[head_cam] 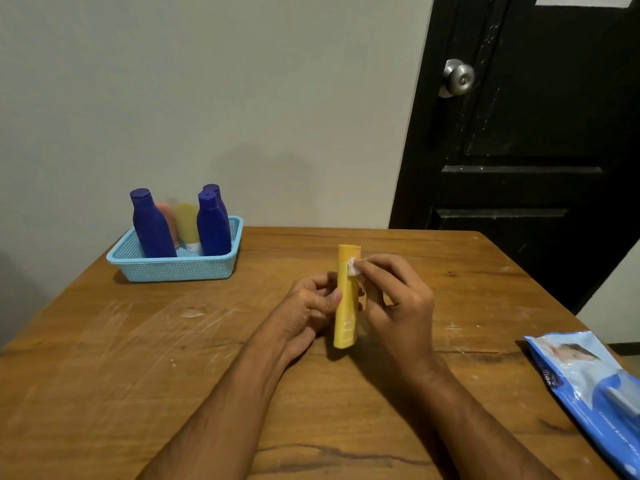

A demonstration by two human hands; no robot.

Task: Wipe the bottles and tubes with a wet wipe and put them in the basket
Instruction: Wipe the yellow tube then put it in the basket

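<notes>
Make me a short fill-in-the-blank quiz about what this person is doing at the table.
1. The left hand holds a tube coloured ____.
2. The right hand presses a white ____ against that tube.
3. The blue basket holds ____ purple bottles.
4. The basket stands on the table's far ____ corner.

Missing words: yellow; wipe; three; left
</notes>
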